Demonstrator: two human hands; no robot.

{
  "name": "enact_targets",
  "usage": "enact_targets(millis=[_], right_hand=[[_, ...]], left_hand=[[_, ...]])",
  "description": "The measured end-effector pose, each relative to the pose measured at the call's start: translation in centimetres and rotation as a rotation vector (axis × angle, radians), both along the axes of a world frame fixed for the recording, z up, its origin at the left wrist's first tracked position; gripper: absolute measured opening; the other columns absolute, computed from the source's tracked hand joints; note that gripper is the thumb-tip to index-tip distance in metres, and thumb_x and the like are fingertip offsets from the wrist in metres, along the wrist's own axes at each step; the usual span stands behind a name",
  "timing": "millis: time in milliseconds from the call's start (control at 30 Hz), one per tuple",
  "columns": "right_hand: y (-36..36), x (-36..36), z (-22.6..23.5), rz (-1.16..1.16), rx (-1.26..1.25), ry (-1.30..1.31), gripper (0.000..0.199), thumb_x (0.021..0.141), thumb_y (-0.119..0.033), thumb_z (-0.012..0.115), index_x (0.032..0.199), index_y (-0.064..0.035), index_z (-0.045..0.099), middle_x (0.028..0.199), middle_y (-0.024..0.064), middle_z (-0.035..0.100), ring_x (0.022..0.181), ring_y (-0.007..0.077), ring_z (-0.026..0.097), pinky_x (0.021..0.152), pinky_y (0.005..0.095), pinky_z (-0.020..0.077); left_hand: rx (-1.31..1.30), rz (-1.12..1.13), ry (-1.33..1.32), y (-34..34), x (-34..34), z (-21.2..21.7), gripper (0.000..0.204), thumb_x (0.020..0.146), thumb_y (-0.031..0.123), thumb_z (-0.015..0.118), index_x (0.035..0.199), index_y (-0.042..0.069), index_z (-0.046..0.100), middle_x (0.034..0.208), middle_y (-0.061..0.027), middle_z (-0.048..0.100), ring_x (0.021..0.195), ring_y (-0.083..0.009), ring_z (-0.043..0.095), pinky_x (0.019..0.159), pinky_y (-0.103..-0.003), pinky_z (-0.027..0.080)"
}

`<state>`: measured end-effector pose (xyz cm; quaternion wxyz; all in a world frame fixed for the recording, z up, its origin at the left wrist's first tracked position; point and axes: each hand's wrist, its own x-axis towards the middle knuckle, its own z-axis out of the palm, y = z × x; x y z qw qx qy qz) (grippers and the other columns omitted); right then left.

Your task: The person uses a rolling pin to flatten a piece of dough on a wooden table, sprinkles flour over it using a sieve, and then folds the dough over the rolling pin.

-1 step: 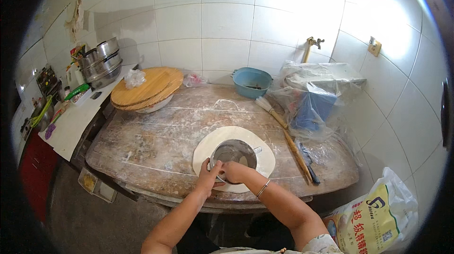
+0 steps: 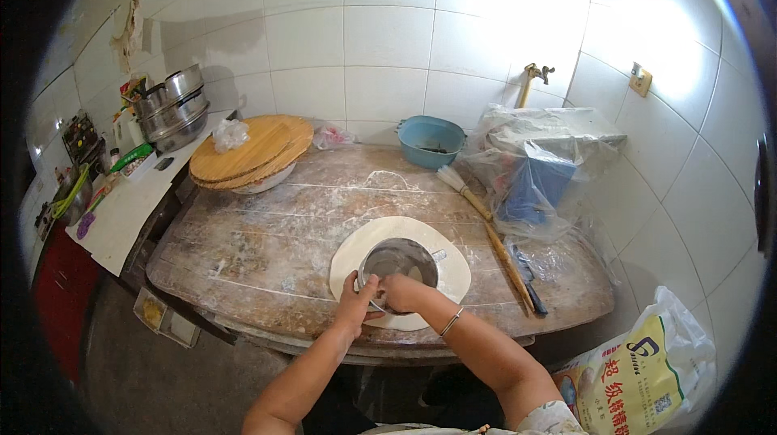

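Note:
On the wooden worktop lies a flat, pale round sheet of dough. A wide metal mug with a handle on its right stands on the dough; greyish inner walls show, and what lies at its bottom is hard to make out. My left hand is wrapped round the mug's near left side, thumb at the rim. My right hand, a bracelet on its wrist, reaches over the near rim into the mug with fingers curled together. Those fingertips, and anything in them, are hidden.
Right of the dough lies a long-handled brush. Behind it are a plastic-covered blue box and a blue basin. Round wooden boards cover a bowl at the back left. A printed sack stands at the lower right.

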<state>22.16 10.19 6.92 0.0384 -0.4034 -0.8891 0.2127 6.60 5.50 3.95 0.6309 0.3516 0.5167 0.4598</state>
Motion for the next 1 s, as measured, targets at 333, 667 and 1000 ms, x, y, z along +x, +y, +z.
enact_targets(millis=[333, 667, 1000], right_hand=[[8.2, 1.9, 8.2, -0.538, -0.182, 0.968, 0.018, 0.087, 0.006, 0.055, 0.101, 0.0053, 0.066, 0.084, 0.0119, 0.067, 0.068, 0.0172, 0.066, 0.056, 0.0308, 0.0529], [15.9, 6.5, 7.2, -0.717, -0.014, 1.019, 0.019, 0.091, -0.002, 0.055, 0.105, 0.0046, 0.067, 0.092, 0.0106, 0.068, 0.073, 0.0176, 0.068, 0.061, 0.0302, 0.0561], [12.3, 11.7, 5.3, -0.747, -0.168, 1.196, 0.018, 0.090, 0.002, 0.053, 0.104, 0.0050, 0.064, 0.090, 0.0100, 0.067, 0.069, 0.0166, 0.065, 0.064, 0.0298, 0.0566]], left_hand=[[0.021, 0.396, -0.256, 2.1, -9.7, 0.9, 0.075, 0.089, 0.053, 0.062, 0.143, 0.012, 0.030, 0.130, -0.0160, 0.051, 0.104, -0.0285, 0.062, 0.069, -0.038, 0.061], [-0.083, 0.602, -0.459, 6.6, -16.5, -0.8, 0.075, 0.089, 0.048, 0.066, 0.146, 0.012, 0.032, 0.147, -0.0149, 0.029, 0.136, -0.0354, 0.032, 0.105, -0.056, 0.041], [-0.187, 0.399, -0.308, 24.7, -9.2, -1.1, 0.049, 0.084, 0.048, 0.069, 0.109, 0.008, 0.057, 0.083, -0.0068, 0.053, 0.074, -0.0243, 0.054, 0.082, -0.052, 0.055]])
